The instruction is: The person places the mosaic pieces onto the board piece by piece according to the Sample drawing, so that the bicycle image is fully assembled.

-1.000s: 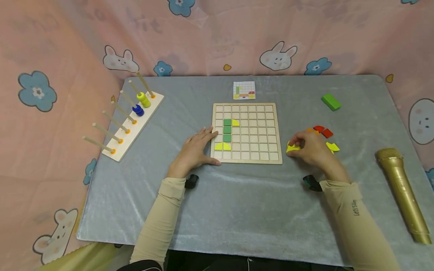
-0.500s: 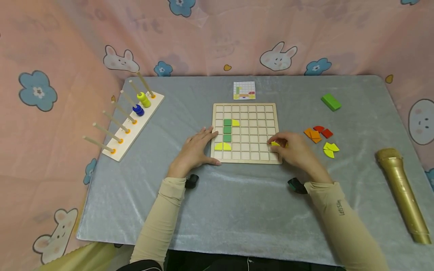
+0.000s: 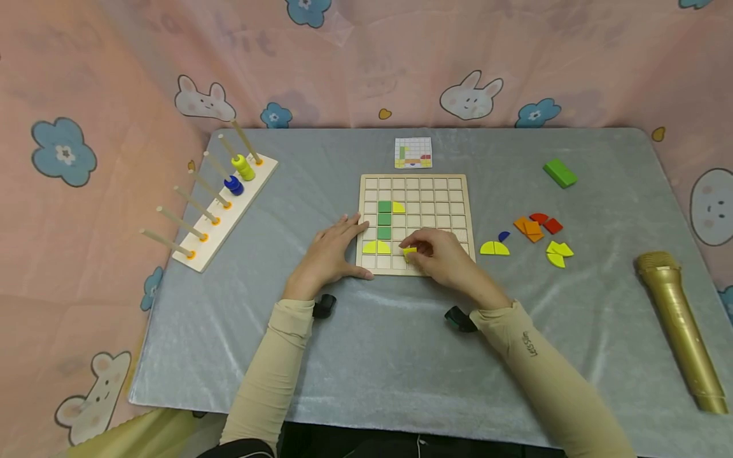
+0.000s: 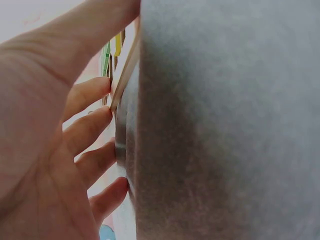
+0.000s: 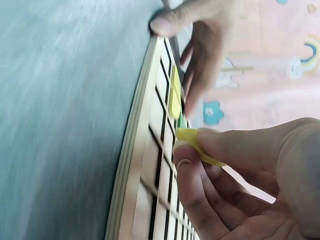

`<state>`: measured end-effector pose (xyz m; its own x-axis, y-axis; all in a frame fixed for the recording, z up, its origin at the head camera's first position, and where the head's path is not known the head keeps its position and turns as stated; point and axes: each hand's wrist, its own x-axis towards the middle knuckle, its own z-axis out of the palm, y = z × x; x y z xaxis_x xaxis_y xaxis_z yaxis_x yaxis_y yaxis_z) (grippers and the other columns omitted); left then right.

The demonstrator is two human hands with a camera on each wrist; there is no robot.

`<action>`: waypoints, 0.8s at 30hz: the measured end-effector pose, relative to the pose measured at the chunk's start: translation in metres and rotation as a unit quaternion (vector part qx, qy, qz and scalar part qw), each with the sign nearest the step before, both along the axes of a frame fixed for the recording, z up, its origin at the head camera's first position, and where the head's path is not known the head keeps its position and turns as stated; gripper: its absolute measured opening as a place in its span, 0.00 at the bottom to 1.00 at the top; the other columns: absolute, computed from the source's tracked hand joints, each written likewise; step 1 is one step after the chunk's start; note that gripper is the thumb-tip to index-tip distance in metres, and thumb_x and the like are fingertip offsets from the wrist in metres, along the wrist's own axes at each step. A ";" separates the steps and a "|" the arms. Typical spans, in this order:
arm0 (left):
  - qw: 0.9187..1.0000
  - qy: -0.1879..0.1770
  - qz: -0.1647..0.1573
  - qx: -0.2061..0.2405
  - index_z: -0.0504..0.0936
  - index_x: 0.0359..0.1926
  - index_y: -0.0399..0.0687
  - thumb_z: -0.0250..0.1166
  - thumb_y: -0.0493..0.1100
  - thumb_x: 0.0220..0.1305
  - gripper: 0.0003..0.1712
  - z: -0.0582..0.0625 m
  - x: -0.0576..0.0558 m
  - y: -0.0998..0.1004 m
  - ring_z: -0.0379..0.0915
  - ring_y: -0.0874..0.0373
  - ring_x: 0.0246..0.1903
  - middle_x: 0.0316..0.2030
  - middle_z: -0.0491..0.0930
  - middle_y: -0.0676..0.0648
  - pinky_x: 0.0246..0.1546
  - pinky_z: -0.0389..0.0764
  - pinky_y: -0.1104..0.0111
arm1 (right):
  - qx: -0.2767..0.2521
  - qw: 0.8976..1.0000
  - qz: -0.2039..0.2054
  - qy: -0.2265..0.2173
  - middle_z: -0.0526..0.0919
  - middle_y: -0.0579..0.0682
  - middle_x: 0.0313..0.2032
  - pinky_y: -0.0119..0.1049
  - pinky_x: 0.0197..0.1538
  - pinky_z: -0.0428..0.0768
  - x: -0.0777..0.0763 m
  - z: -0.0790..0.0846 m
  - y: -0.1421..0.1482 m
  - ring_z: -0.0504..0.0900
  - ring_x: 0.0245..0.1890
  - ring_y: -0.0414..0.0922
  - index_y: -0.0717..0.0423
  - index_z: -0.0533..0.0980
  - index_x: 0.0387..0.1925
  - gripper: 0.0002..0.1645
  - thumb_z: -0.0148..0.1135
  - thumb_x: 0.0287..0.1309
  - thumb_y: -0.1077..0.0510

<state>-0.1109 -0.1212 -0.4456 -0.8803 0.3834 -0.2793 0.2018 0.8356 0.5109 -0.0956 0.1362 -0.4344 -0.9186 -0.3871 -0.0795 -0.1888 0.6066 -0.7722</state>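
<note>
A wooden grid board (image 3: 426, 184) lies mid-table with three green square tiles (image 3: 384, 219) in a column. A yellow quarter-round tile (image 3: 398, 207) sits beside the top one, and two more yellow tiles (image 3: 376, 247) lie side by side lower left. My left hand (image 3: 325, 257) rests with spread fingers at the board's left edge, its thumb by the near corner. Over the board's lower middle, my right hand (image 3: 443, 257) pinches a yellow tile (image 5: 187, 135) between thumb and fingertips. Part of that tile is hidden by the fingers.
Right of the board lie yellow tiles (image 3: 494, 248), a blue tile (image 3: 503, 236), orange tiles (image 3: 529, 229), red tiles (image 3: 552, 224) and a green block (image 3: 560, 172). A golden microphone (image 3: 681, 331) lies far right. A pattern card (image 3: 412, 152) lies behind the board; a peg stand (image 3: 195, 251) stands left.
My right hand has moved left from the loose tiles to over the board, carrying a yellow tile. Two yellow tiles and a blue one now show where it was. My left hand stays put.
</note>
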 end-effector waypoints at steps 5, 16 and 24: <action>1.000 0.004 -0.004 -0.002 0.60 0.84 0.56 0.85 0.61 0.49 0.66 0.000 0.000 -0.001 0.41 0.50 0.86 0.86 0.48 0.52 0.83 0.52 0.44 | -0.012 1.000 0.022 0.011 0.88 0.57 0.42 0.39 0.44 0.78 -0.002 -0.001 -0.015 0.79 0.37 0.48 0.63 0.88 0.50 0.14 0.67 0.65 0.69; 1.000 0.009 -0.010 0.010 0.61 0.83 0.56 0.85 0.61 0.49 0.65 -0.001 0.000 -0.003 0.42 0.49 0.86 0.86 0.49 0.51 0.82 0.53 0.44 | -0.026 0.998 0.060 -0.010 0.89 0.56 0.39 0.37 0.43 0.80 -0.007 -0.005 -0.043 0.83 0.36 0.46 0.63 0.87 0.46 0.10 0.69 0.64 0.68; 1.000 0.014 -0.012 0.010 0.62 0.83 0.56 0.85 0.61 0.49 0.65 -0.003 -0.001 -0.003 0.43 0.49 0.86 0.86 0.50 0.52 0.81 0.54 0.43 | -0.021 0.998 0.053 0.017 0.89 0.56 0.37 0.33 0.38 0.77 -0.005 -0.011 -0.059 0.81 0.32 0.44 0.63 0.87 0.49 0.12 0.71 0.63 0.69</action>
